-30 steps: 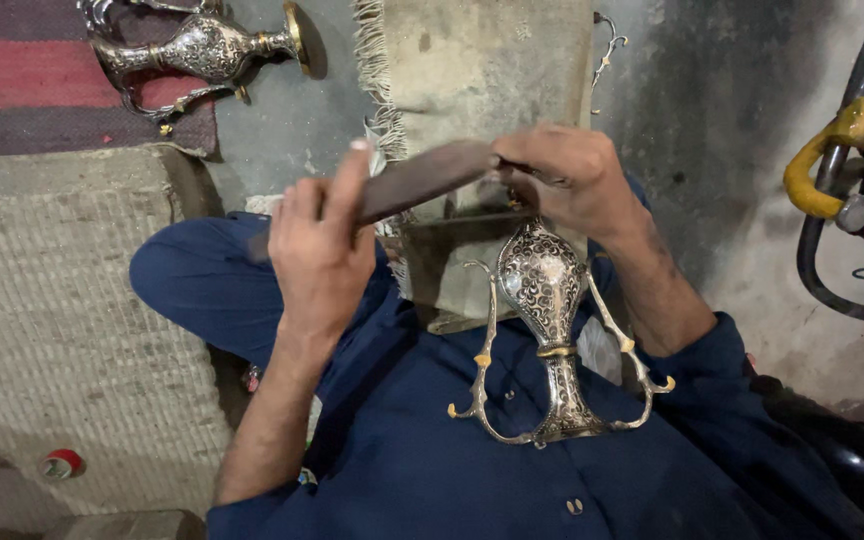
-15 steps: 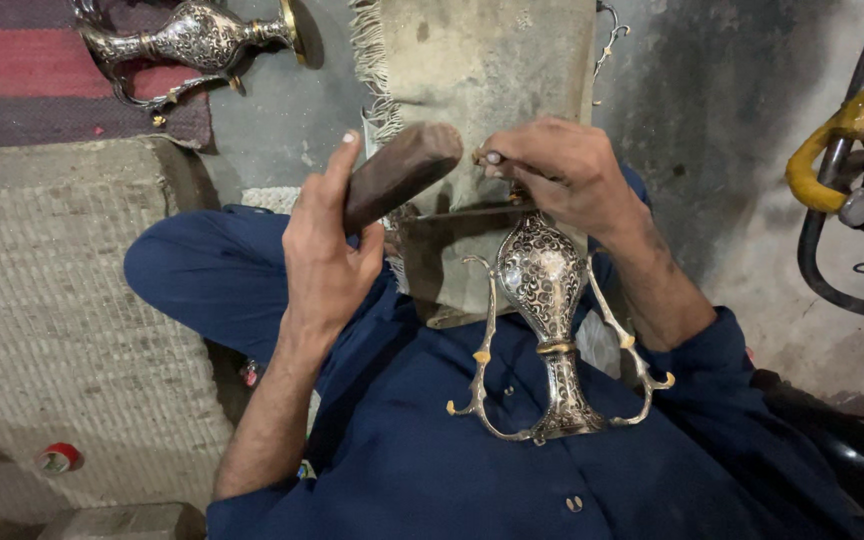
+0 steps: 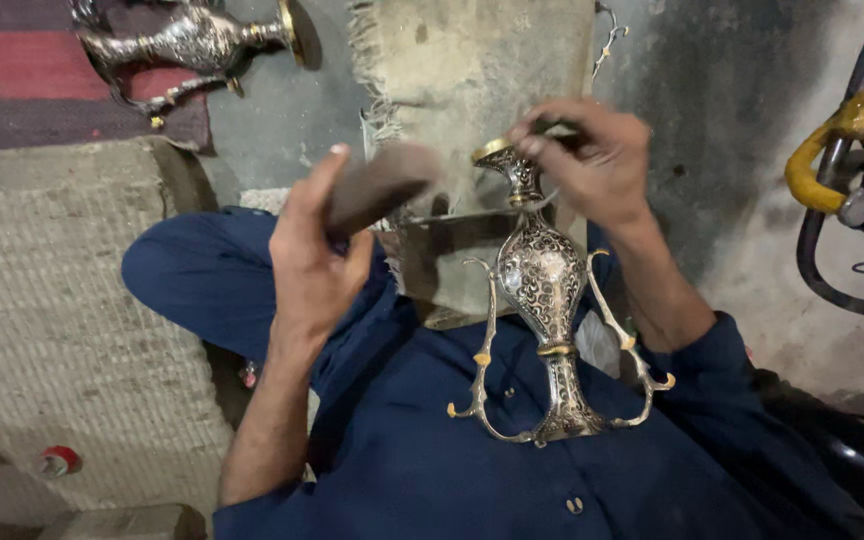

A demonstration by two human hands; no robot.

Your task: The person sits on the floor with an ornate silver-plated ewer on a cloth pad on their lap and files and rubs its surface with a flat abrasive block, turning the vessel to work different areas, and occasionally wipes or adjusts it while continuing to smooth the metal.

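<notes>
While vase [image 3: 542, 285] lies across my lap, base toward me, mouth away, work looks mid-way, by my guess: engraving covers whole belly, gold bands at neck, rim, handle knobs. Right hand [image 3: 592, 160] pinches small tool at rim; tool mostly hidden, kind unclear. Left hand [image 3: 322, 260] clenched round dark block [image 3: 377, 185], raised beside rim, apart from it. Silver body shiny, two curled handles, flared foot. Second vase [image 3: 192, 40] on floor, far left.
</notes>
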